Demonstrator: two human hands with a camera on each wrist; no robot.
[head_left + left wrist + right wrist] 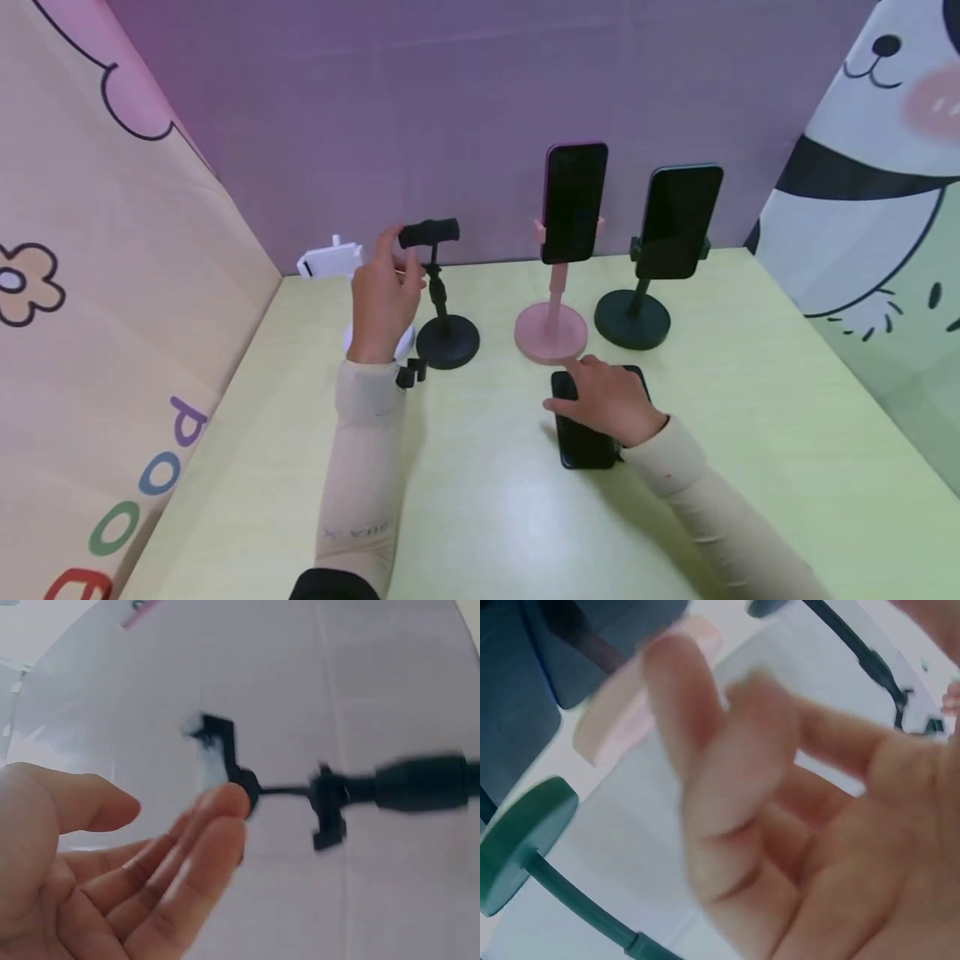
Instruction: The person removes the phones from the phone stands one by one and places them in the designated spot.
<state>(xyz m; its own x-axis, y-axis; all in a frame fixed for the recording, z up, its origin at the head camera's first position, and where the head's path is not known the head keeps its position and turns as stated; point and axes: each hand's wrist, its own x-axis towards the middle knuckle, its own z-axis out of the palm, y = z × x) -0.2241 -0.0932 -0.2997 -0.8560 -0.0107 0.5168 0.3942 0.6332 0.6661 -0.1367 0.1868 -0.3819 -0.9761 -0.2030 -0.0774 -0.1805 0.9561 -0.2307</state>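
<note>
My left hand is raised at the left end of the black clamp on the black phone stand. In the left wrist view, its fingertips overlap the clamp's lower part, with the thumb held apart. A black phone lies flat on the table, screen up. Over its upper half hovers my right hand, thumb out to the left and fingers loosely bent, hiding part of it. Nothing shows between those fingers in the right wrist view.
Behind the right hand, a pink stand holds an upright phone. Right of it, a dark green stand holds another phone. A white stand is partly hidden behind the left hand. A purple backdrop closes off the table's far edge.
</note>
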